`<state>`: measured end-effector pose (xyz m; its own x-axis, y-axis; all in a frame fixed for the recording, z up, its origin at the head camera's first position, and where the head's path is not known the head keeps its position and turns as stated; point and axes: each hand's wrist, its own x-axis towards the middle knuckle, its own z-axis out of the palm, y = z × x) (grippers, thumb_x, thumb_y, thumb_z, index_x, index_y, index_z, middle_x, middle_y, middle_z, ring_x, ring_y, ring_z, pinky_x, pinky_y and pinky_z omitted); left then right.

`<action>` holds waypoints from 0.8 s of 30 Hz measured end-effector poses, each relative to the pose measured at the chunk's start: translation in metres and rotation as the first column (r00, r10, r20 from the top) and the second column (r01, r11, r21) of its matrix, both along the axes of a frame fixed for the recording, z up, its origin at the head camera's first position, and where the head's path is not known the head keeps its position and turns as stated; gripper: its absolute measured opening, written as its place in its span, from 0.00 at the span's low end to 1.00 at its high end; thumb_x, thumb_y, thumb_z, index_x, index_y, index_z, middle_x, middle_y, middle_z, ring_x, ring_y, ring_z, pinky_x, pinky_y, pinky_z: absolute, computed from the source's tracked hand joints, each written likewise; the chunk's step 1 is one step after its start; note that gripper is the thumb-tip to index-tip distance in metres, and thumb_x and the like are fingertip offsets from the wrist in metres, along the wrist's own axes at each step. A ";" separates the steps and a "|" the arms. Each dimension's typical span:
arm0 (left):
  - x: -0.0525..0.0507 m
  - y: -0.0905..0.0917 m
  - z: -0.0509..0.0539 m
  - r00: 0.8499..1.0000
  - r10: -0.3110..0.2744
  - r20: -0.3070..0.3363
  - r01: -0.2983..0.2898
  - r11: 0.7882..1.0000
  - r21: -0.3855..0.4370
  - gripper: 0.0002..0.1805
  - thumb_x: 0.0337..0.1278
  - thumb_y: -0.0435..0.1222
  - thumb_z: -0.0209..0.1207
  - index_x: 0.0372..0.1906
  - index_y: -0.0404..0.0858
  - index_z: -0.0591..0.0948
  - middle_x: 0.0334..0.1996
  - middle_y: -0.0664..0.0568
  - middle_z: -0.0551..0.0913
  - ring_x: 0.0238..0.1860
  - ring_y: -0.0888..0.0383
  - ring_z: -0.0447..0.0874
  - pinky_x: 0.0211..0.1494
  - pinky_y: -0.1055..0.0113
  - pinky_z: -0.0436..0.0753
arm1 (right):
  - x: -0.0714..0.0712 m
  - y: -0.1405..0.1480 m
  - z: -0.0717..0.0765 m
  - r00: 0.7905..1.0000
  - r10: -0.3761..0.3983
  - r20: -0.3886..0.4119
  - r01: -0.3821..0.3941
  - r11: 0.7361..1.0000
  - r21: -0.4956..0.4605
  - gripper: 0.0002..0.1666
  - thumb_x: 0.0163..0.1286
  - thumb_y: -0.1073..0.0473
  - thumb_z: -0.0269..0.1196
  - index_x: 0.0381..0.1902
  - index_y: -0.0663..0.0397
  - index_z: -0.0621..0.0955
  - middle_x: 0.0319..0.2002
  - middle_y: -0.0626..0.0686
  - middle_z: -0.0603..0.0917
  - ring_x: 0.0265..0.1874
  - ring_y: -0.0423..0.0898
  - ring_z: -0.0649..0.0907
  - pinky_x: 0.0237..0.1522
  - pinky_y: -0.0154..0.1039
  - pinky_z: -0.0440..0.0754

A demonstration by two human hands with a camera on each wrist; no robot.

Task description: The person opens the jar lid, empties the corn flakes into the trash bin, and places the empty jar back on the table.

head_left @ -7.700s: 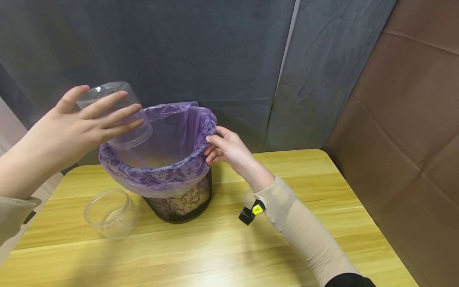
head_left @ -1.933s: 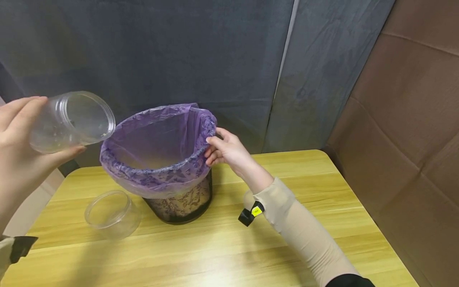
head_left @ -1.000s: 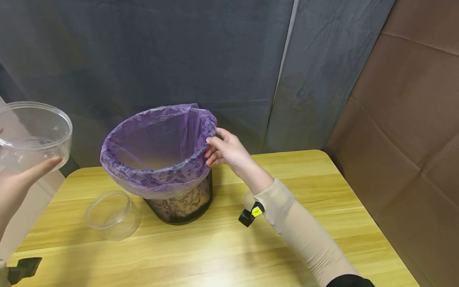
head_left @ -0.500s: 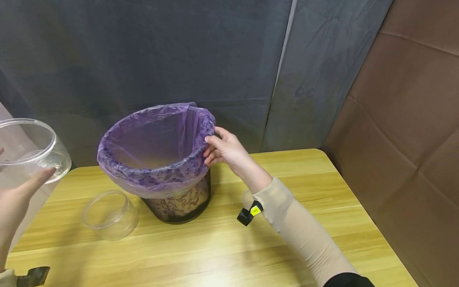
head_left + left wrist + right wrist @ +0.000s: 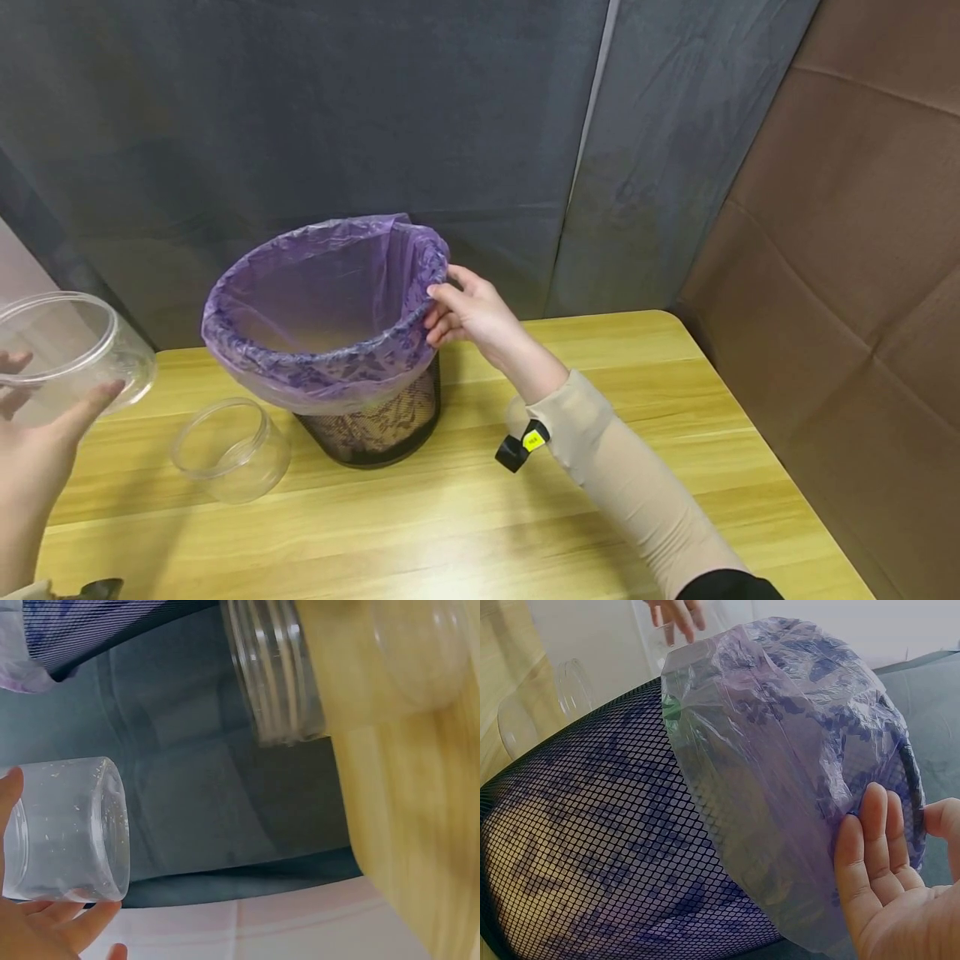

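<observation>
My left hand holds a clear plastic jar, mouth upward and slightly tilted, at the left edge of the head view. Small specks cling to that jar's wall in the left wrist view. Against the dark wall stands a black mesh wastebasket, lined with a purple bag folded over its rim. My right hand pinches the bag-covered rim on its right side, thumb on top and fingers outside. A second clear jar stands open on the table, left of the wastebasket.
The wooden table has a rounded far right corner. Grey cloth covers the wall behind, and a brown padded panel rises on the right. Some clear round thing is mostly hidden behind my right wrist.
Earlier, the left hand held the jar upside down over the wastebasket. It then drew the jar away leftward, turned it mouth up and lowered it. The right hand stays on the rim.
</observation>
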<state>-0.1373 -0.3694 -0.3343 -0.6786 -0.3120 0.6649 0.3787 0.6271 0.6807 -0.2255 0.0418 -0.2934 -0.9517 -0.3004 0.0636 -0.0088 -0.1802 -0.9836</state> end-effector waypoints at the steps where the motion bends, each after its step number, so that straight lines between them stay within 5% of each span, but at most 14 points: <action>1: 0.000 0.000 -0.002 1.000 0.013 0.018 -0.013 1.000 0.013 0.45 0.50 0.26 0.67 0.70 0.44 0.56 0.64 0.61 0.57 0.65 0.62 0.57 0.70 0.64 0.57 | 0.000 0.000 0.000 1.000 0.000 0.000 0.000 1.000 0.001 0.27 0.72 0.64 0.52 0.67 0.58 0.63 0.20 0.57 0.78 0.13 0.45 0.79 0.22 0.38 0.81; 10: 0.003 -0.003 -0.017 0.990 0.035 0.138 -0.042 0.998 0.049 0.50 0.50 0.21 0.64 0.73 0.48 0.50 0.64 0.60 0.53 0.65 0.64 0.54 0.70 0.67 0.56 | 0.001 0.000 0.001 1.000 0.000 -0.002 0.000 1.000 -0.001 0.27 0.71 0.64 0.52 0.67 0.57 0.64 0.20 0.56 0.78 0.13 0.45 0.79 0.22 0.37 0.81; 13: 0.005 -0.006 -0.024 0.968 0.049 0.244 -0.072 0.994 0.086 0.50 0.53 0.23 0.64 0.73 0.50 0.48 0.64 0.61 0.52 0.68 0.62 0.50 0.70 0.71 0.53 | 0.000 0.000 0.001 1.000 0.001 -0.004 -0.001 1.000 -0.003 0.27 0.71 0.64 0.52 0.67 0.58 0.64 0.20 0.56 0.78 0.13 0.45 0.79 0.22 0.37 0.81; 17: 0.007 -0.011 -0.036 0.928 0.047 0.370 -0.094 0.990 0.110 0.47 0.57 0.29 0.63 0.74 0.47 0.46 0.68 0.57 0.49 0.72 0.56 0.43 0.72 0.64 0.49 | 0.000 0.001 0.001 1.000 -0.001 -0.004 0.001 1.000 -0.001 0.27 0.72 0.64 0.52 0.67 0.58 0.64 0.20 0.56 0.78 0.13 0.45 0.79 0.22 0.37 0.81; 24: 0.006 -0.020 -0.054 0.884 0.046 0.464 -0.131 0.980 0.152 0.45 0.56 0.32 0.65 0.71 0.50 0.50 0.71 0.57 0.47 0.73 0.51 0.43 0.70 0.56 0.53 | 0.000 0.000 0.000 1.000 -0.005 -0.001 0.005 1.000 0.010 0.26 0.72 0.64 0.52 0.67 0.57 0.64 0.21 0.56 0.78 0.13 0.45 0.79 0.22 0.38 0.81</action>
